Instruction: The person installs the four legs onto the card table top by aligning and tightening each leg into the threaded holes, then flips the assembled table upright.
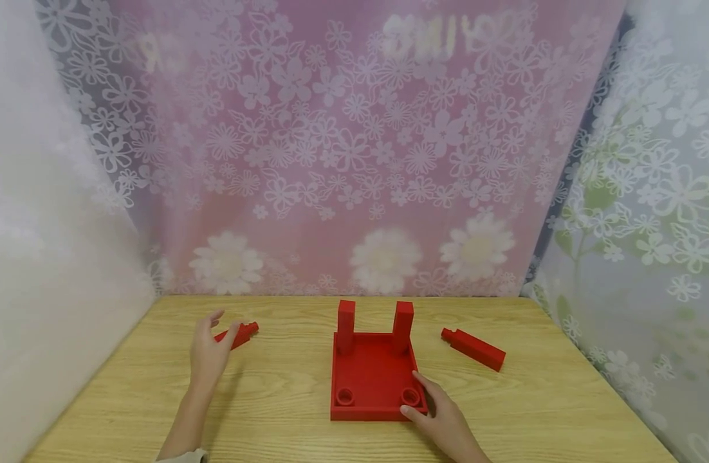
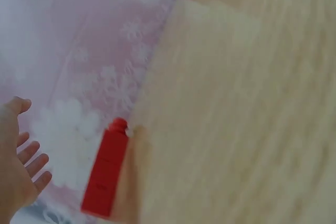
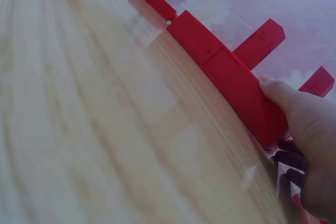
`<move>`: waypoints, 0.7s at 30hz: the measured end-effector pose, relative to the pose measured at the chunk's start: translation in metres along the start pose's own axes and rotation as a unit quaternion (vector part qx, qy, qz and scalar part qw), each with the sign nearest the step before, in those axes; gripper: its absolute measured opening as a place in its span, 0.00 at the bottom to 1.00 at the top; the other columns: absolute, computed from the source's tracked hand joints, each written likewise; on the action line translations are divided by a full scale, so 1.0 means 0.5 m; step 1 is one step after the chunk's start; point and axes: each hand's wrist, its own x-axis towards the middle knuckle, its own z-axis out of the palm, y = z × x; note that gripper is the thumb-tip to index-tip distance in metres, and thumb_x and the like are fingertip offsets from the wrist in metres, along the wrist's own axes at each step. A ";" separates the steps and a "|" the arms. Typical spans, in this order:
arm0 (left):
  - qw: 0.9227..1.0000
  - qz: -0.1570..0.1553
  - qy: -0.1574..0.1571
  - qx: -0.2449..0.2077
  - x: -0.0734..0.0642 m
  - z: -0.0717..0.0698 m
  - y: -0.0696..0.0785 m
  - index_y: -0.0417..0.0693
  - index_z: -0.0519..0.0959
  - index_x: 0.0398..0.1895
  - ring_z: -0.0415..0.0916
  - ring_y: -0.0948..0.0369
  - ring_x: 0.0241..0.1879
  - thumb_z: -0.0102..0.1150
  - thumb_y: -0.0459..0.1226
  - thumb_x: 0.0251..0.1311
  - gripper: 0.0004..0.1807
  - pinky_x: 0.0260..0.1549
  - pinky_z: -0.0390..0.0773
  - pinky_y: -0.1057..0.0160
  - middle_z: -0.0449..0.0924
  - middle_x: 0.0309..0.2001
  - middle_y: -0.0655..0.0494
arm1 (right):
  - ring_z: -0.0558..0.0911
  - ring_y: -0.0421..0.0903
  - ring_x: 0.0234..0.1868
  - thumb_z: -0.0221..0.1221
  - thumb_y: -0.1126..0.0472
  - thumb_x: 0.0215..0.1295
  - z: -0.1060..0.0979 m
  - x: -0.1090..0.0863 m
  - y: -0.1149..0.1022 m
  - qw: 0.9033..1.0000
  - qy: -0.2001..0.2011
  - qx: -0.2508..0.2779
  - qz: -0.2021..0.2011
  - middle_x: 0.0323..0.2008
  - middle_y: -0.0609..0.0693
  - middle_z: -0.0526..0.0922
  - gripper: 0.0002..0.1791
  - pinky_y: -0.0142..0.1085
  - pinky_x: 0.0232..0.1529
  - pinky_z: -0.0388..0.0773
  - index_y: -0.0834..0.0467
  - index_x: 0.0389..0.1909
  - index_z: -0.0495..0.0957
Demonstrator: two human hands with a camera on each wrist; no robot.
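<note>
A red square tabletop (image 1: pixel 370 374) with a raised rim lies upside down on the table. Two red legs stand upright at its far corners, a left one (image 1: pixel 345 325) and a right one (image 1: pixel 403 325). Its near corners carry round sockets (image 1: pixel 345 397). My right hand (image 1: pixel 447 418) grips the near right corner, thumb on the front edge, fingers along the right side. To the left, my left hand (image 1: pixel 208 354) hovers by a loose red leg (image 1: pixel 244 333). In the left wrist view its fingers (image 2: pixel 32 158) are spread, apart from that leg (image 2: pixel 105 174).
Another loose red leg (image 1: pixel 475 349) lies to the right of the tabletop, its narrow end toward the far left. The wood-grain table (image 1: pixel 285 379) meets a pink flowered curtain (image 1: pixel 331 193) at the back, with pale sheets on both sides.
</note>
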 end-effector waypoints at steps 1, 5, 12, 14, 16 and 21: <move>1.000 -0.003 0.005 0.003 0.000 -0.003 -0.011 0.36 0.66 0.59 0.59 0.43 0.57 0.56 0.43 0.61 0.27 0.52 0.61 0.42 0.64 0.56 0.37 | 0.65 0.59 0.60 0.64 0.39 0.49 0.000 0.000 0.000 1.000 0.000 0.000 0.000 0.60 0.59 0.67 0.43 0.57 0.54 0.62 0.55 0.64 0.65; 0.999 -0.026 0.020 0.021 -0.005 -0.010 -0.052 0.34 0.65 0.59 0.55 0.40 0.59 0.57 0.41 0.61 0.28 0.53 0.58 0.40 0.61 0.58 0.35 | 0.65 0.59 0.60 0.64 0.39 0.49 0.000 -0.003 -0.003 1.000 -0.001 -0.001 0.002 0.60 0.59 0.67 0.42 0.57 0.54 0.62 0.55 0.64 0.66; 0.998 -0.041 0.023 0.042 -0.008 -0.010 -0.113 0.33 0.61 0.62 0.52 0.40 0.59 0.61 0.36 0.56 0.32 0.53 0.58 0.40 0.57 0.59 0.33 | 0.65 0.59 0.60 0.63 0.39 0.49 -0.002 -0.004 -0.007 1.000 0.000 0.001 0.000 0.60 0.58 0.67 0.42 0.57 0.55 0.62 0.55 0.64 0.65; 0.998 -0.035 0.018 0.046 -0.005 -0.007 -0.129 0.33 0.61 0.62 0.53 0.39 0.59 0.62 0.36 0.54 0.33 0.53 0.58 0.40 0.57 0.59 0.32 | 0.65 0.59 0.60 0.64 0.39 0.49 -0.003 -0.003 -0.007 1.000 0.001 0.001 -0.001 0.60 0.58 0.67 0.42 0.56 0.55 0.62 0.55 0.64 0.65; 0.998 -0.025 0.011 0.052 0.000 -0.005 -0.141 0.33 0.62 0.62 0.54 0.39 0.58 0.63 0.35 0.53 0.34 0.53 0.58 0.41 0.58 0.58 0.31 | 0.65 0.59 0.60 0.64 0.39 0.49 -0.004 -0.003 -0.007 1.000 0.003 -0.001 -0.003 0.60 0.58 0.67 0.42 0.56 0.55 0.62 0.54 0.64 0.65; 0.999 -0.010 -0.020 0.047 0.014 -0.006 -0.156 0.32 0.64 0.60 0.59 0.38 0.54 0.62 0.32 0.52 0.31 0.50 0.61 0.41 0.61 0.54 0.31 | 0.66 0.58 0.60 0.64 0.39 0.49 -0.003 -0.003 -0.007 1.000 0.004 -0.002 -0.008 0.60 0.58 0.68 0.42 0.56 0.55 0.62 0.54 0.64 0.66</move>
